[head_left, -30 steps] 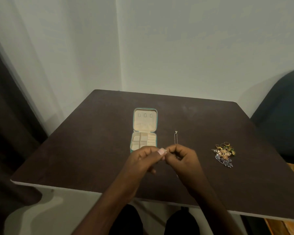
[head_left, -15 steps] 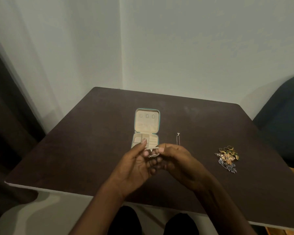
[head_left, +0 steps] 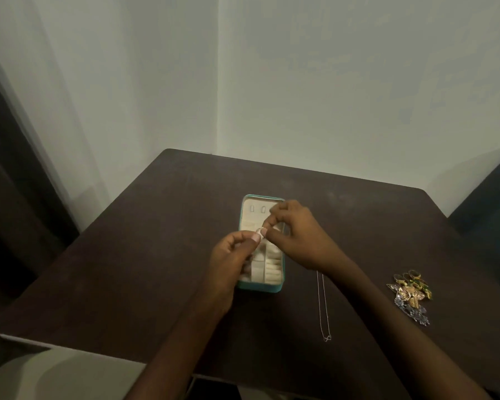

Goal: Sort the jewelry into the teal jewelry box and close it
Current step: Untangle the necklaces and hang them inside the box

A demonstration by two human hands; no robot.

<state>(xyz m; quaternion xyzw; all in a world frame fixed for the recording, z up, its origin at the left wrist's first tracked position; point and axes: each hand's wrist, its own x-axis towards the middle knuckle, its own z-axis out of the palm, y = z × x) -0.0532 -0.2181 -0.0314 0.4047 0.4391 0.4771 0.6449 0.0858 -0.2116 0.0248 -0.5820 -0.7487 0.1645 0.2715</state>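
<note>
hard to tell what's actually being held here: both hands meet over the open teal jewelry box with cream compartments [head_left: 275,287], and whatever tiny piece sits between the fingertips is too small and blurry to make out. The left hand [head_left: 233,257] covers the box's lower left compartments and the right hand [head_left: 296,235] blocks part of the lid's lining, so I can't say what's in there

left hand comes up from 6 o'clock, fingers curled in, thumb and forefinger pinched together right at the hinge line. Right hand reaches in from 4 o'clock, its thumb and forefinger pinched against the left's, other fingers bent and lifted toward the lid

the box sits about dead centre on the dark brown matte table with rounded corners [head_left: 133,269], lid lying back toward 12 o'clock, soft padded dividers inside, a few little tab shapes on the lid panel

thin silver chain necklace [head_left: 324,307] lies stretched out straight at 4 o'clock from the box, top end hidden under the right forearm. Further out at 3 o'clock a tangled pile of gold, green and blue-silver jewelry [head_left: 412,295], pieces not separable
</note>
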